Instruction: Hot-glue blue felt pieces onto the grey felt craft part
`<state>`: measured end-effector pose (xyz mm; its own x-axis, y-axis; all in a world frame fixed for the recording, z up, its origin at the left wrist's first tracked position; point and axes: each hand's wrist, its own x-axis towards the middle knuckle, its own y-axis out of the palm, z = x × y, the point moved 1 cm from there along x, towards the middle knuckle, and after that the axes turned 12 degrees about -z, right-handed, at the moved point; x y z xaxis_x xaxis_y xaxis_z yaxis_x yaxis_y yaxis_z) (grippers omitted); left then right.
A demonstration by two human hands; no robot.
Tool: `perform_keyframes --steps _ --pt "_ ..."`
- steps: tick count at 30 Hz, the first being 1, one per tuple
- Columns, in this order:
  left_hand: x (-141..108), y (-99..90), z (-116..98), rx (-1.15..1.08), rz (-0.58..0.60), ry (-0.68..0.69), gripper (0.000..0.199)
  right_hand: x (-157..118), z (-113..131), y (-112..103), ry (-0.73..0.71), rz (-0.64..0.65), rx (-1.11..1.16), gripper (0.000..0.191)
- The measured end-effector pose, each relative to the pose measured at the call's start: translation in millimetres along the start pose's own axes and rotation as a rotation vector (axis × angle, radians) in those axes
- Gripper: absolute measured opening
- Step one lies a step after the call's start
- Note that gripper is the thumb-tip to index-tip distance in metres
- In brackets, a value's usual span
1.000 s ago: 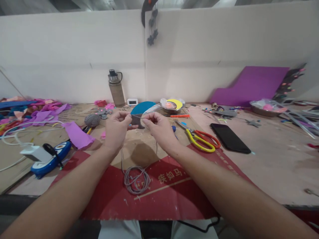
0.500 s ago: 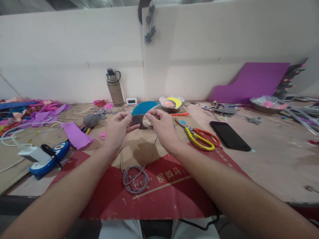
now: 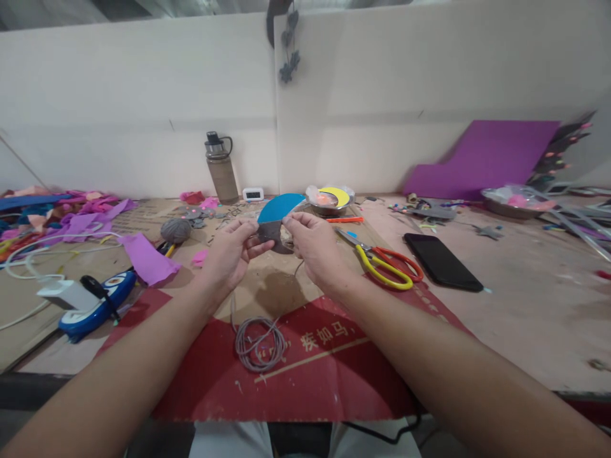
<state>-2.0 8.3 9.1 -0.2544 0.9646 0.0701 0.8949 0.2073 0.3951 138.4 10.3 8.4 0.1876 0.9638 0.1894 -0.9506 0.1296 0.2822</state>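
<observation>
Both hands hold a small dark grey curved piece (image 3: 273,236) above the table. My left hand (image 3: 237,248) pinches its left side, and my right hand (image 3: 310,245) grips its upper right edge. Just behind the piece lies a blue shape (image 3: 281,207), partly hidden by it. A grey cord runs from near my right hand, and a coil of it (image 3: 259,344) rests on red cardboard (image 3: 305,394) below. Scissors (image 3: 382,262) with one yellow and one red handle lie right of my right hand.
A black phone (image 3: 443,262) lies at the right. Behind are a bottle (image 3: 222,175), a small clock (image 3: 252,194) and a bowl (image 3: 334,208) with a yellow crescent. Grey yarn (image 3: 175,230), purple felt (image 3: 149,259) and a blue power strip (image 3: 98,312) are at the left.
Both hands and the grey piece have shifted slightly right. The piece now shows more of its curved face below the fingers.
</observation>
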Motion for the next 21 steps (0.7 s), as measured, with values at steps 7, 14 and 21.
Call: perform_keyframes --steps 7,14,21 --pt "1.6 -0.4 2.4 -0.015 0.041 -0.041 0.010 0.2 3.3 -3.7 0.136 -0.007 0.107 0.019" --pt "-3.2 1.3 -1.7 0.014 0.076 -0.005 0.020 -5.1 5.0 -3.6 0.107 -0.018 0.098 0.018" --pt "-6.6 3.1 -2.9 0.090 0.081 0.011 0.022 -10.9 5.0 -1.9 0.072 0.047 0.103 0.020"
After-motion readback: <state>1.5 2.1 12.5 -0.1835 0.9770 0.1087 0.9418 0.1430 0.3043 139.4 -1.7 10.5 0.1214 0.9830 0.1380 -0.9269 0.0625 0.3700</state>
